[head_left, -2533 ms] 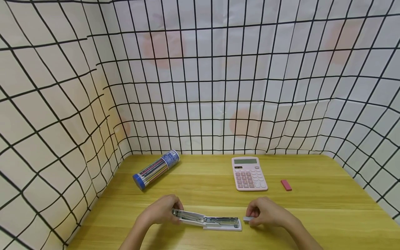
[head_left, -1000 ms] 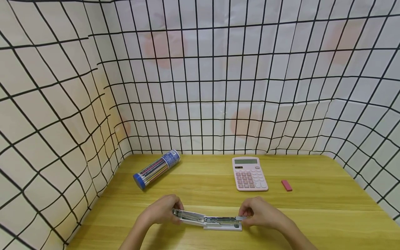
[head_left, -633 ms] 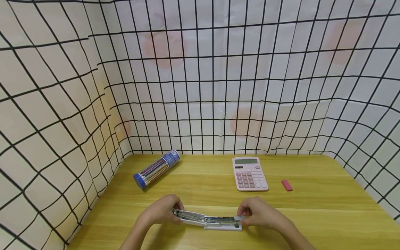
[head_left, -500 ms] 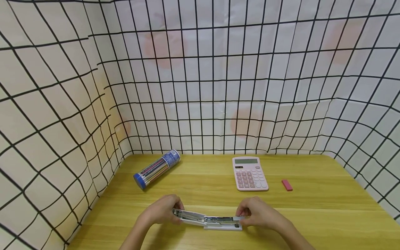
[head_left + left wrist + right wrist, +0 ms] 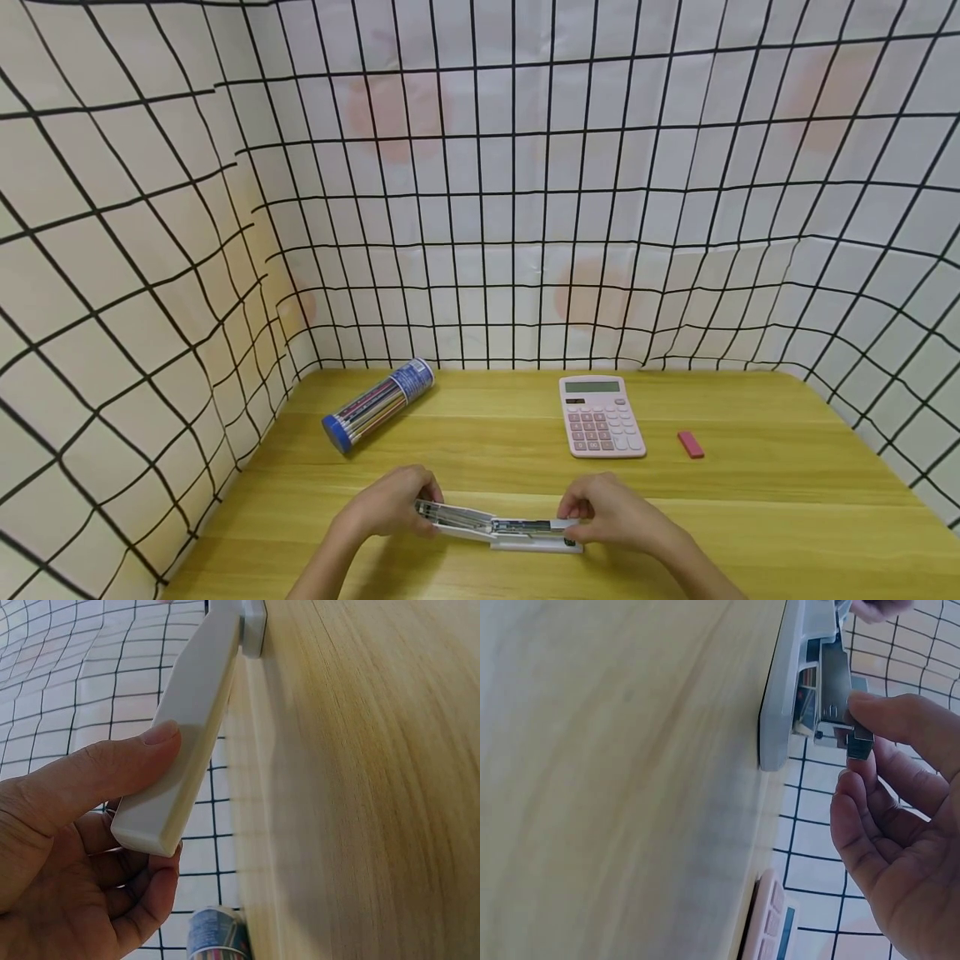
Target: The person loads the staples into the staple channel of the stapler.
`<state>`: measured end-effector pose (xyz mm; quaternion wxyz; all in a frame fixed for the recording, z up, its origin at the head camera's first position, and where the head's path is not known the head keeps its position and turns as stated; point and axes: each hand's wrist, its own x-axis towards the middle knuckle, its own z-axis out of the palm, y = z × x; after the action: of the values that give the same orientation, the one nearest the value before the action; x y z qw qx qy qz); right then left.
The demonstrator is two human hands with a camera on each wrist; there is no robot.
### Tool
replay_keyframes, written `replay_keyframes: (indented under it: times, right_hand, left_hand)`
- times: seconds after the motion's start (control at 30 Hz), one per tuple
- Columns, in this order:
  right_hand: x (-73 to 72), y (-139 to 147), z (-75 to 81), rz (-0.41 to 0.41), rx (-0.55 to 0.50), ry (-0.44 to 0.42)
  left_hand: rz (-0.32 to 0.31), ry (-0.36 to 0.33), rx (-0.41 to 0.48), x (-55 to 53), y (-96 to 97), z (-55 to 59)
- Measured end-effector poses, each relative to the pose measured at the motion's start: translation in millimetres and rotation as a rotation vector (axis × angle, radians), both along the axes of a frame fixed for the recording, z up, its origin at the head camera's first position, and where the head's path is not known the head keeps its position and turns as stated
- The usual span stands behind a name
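White stapler [image 5: 534,547]: it lies unfolded near the front of the wooden table [image 5: 495,483], between your two hands, its base flat on the wood and its long cover [image 5: 187,720] swung back, rising toward your left side.
Left hand [image 5: 393,502]: you have the free end of the cover clamped, thumb along its outer face in the left wrist view and fingers curled at the other side.
Right hand [image 5: 618,510]: thumb and fingers are together on a small grey strip, most likely staples, pinched at the far right end of the stapler.
Grey strip [image 5: 564,525]: it sits in line with the open channel [image 5: 519,527], at its right end; how deep it is seated you cannot tell, since your fingertips hide part of it.
Step in hand: this looks like loading, with the strip being fitted into the channel.
Next move: it probably calls for keeping the strip straight, easing it fully down between the channel walls and letting go only once it sits level, while your left hand holds the cover well back.
Watch for: a skewed strip could catch on the channel edge or break apart.
Around you: a pencil tube [image 5: 378,405] lies at back left, a pink calculator [image 5: 602,417] behind your right hand, and a small red block [image 5: 691,444] to the right of the calculator.
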<state>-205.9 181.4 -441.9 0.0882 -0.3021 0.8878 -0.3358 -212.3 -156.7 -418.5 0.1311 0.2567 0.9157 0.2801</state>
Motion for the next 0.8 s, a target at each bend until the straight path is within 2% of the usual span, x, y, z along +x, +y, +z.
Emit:
replay_keyframes:
  times: [0.37, 0.8]
  right_hand:
    - [0.6, -3.0, -4.7, 0.005, -0.02, 0.031]
    - [-0.5, -1.9, -5.8, -0.005, -0.019, -0.035]
  left_hand:
    - [0.005, -0.008, -0.004, -0.2, -0.1, 1.1]
    - [0.002, -0.001, -0.003, 0.5, 0.9, 1.2]
